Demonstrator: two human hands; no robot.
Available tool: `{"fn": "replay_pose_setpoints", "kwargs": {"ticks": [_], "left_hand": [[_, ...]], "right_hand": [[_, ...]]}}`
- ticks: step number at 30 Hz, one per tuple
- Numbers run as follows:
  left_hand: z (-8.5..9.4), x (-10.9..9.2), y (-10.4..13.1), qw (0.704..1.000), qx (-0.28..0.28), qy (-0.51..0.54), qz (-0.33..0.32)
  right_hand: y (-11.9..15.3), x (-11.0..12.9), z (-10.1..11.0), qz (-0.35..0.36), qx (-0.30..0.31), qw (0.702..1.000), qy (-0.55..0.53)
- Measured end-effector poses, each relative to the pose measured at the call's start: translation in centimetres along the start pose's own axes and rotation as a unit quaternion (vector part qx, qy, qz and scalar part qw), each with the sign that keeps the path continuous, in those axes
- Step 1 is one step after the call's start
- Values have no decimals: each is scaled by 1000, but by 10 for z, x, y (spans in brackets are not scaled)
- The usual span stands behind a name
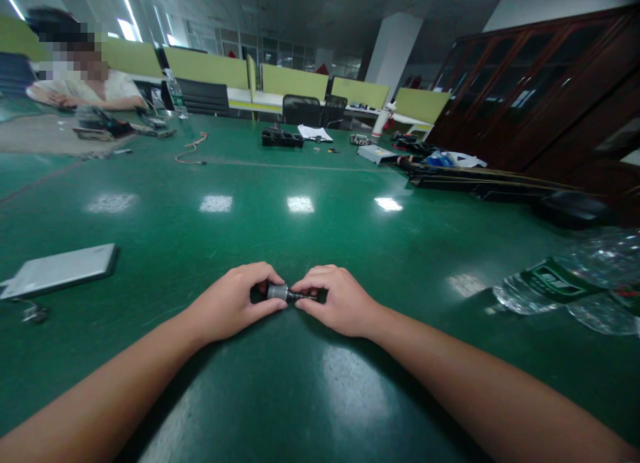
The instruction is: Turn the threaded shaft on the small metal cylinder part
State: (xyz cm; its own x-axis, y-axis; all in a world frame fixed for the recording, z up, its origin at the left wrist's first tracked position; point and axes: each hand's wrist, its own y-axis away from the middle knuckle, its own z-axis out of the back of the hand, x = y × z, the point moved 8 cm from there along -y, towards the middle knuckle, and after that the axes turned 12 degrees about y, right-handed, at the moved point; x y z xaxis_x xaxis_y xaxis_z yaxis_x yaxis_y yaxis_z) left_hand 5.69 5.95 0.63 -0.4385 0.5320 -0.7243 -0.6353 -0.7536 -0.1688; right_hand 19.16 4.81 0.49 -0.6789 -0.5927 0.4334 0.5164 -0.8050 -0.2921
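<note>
Just above the green table, or resting on it, is a small grey cylinder with a thin dark shaft (278,292); I cannot make out its exact kind. My left hand (235,301) is closed, its thumb and fingers pinching the cylinder from the left. From the right, my right hand (343,301) pinches the thin shaft between thumb and fingers. The two hands almost meet at the middle, and part of the shaft is hidden by the right fingers.
At the left lies a flat silver box (65,269) with a cable end. Clear plastic bottles (555,283) lie at the right. Farther back are a black tray (283,138), a white box (376,154) and long dark strips (470,179). A person (85,83) sits across the table (250,216).
</note>
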Motion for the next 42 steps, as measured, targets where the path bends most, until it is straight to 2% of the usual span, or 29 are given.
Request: {"fn": "replay_pose_setpoints", "kwargs": {"ticks": [42], "left_hand": [[0, -1, 0, 1000, 5, 5, -4]], "right_hand": [[-1, -4, 2, -15, -6, 1000, -25]]}}
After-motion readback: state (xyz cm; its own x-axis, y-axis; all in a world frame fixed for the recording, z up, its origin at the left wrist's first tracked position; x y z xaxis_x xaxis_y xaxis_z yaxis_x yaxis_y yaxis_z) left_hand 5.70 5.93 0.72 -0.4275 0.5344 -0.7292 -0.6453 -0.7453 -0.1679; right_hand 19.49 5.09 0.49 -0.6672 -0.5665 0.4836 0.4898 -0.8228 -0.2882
